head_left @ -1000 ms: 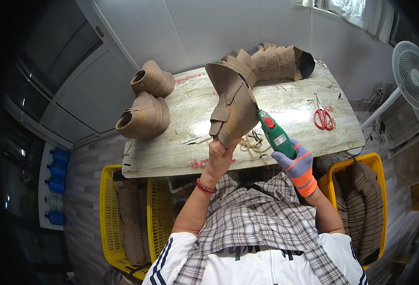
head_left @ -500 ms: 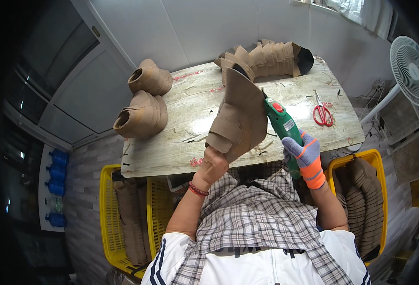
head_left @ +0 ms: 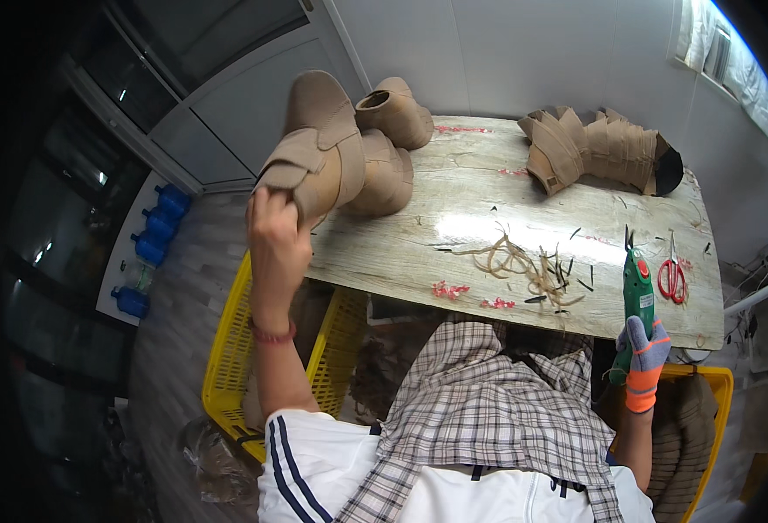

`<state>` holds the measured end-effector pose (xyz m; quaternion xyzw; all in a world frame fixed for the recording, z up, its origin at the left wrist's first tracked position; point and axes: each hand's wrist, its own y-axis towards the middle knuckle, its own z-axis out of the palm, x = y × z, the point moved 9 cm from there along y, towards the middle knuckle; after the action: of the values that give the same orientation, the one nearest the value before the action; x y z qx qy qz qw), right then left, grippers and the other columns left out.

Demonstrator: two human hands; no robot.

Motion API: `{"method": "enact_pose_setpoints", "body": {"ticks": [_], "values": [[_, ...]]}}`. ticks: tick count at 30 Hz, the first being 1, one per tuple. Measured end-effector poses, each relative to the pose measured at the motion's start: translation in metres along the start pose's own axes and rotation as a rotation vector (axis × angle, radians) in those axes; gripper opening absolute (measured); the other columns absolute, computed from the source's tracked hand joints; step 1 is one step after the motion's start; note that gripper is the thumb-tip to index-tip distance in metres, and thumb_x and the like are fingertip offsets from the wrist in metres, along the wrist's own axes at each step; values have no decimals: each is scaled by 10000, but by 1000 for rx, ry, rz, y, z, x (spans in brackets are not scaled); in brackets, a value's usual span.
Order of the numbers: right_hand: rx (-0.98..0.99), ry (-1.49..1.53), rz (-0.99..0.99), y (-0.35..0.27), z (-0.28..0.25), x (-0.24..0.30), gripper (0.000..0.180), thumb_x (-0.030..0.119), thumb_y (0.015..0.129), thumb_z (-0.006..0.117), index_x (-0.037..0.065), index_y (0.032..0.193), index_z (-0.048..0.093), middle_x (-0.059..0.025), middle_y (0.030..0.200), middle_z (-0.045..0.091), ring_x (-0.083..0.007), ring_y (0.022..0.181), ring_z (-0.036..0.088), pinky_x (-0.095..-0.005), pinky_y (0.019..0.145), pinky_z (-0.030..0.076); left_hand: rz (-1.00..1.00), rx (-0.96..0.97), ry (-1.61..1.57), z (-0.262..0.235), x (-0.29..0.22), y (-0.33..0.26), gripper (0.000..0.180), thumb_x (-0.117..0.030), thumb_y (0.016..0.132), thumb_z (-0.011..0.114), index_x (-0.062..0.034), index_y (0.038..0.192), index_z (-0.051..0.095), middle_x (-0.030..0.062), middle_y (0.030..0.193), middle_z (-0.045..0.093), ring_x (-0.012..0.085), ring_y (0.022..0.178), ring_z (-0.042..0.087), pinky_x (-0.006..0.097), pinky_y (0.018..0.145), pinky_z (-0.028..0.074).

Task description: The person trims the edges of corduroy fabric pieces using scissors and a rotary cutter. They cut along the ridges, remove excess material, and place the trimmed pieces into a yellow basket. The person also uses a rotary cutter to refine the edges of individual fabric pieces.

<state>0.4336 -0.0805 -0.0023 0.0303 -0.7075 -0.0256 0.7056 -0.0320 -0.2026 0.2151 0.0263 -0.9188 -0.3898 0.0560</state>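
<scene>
At the table's left end, my left hand (head_left: 277, 228) grips the lower edge of a tan fabric piece (head_left: 318, 144), curved and crossed by a wide strap. The piece tilts in front of two stacks of similar nested pieces: a near stack (head_left: 385, 181) that it partly covers, and a far stack (head_left: 399, 113). Over on the right, my right hand (head_left: 645, 357), in a grey glove with orange bands, is closed around green electric scissors (head_left: 639, 286). Their blades point away from me over the tabletop, apart from any fabric.
Red-handled scissors (head_left: 672, 281) lie beside the electric scissors on the wood-pattern table (head_left: 462, 187). Tan and black trimmings (head_left: 523, 261) are scattered mid-table. A row of nested tan pieces (head_left: 610, 155) lies at the far right. Yellow baskets (head_left: 227, 362) stand below both sides, near blue water bottles (head_left: 159, 234).
My left hand has carried the tan piece leftward to the stacks. My right hand and the electric scissors have come away from the piece's edge. The view has turned left.
</scene>
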Motion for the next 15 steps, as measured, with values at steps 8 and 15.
{"method": "enact_pose_setpoints", "body": {"ticks": [8, 15], "values": [[5, -32, -6, 0, 5, -1, 162, 153, 867, 664, 14, 905, 590, -17, 632, 558, -75, 512, 494, -234, 484, 389, 159, 291, 67, 172, 74, 46, 488, -369, 700, 782, 10, 923, 570, 136, 1031, 539, 305, 1038, 479, 403, 902, 408], [-77, -34, 62, 2, -26, -23, 199, 138, 849, 697, 0, 958, 605, -8, 649, 576, -67, 529, 513, -223, 494, 403, 143, -171, 125, 141, 31, 31, 496, -343, 732, 782, -66, 1058, 532, 120, 1132, 508, 304, 1109, 454, 451, 964, 358]]}}
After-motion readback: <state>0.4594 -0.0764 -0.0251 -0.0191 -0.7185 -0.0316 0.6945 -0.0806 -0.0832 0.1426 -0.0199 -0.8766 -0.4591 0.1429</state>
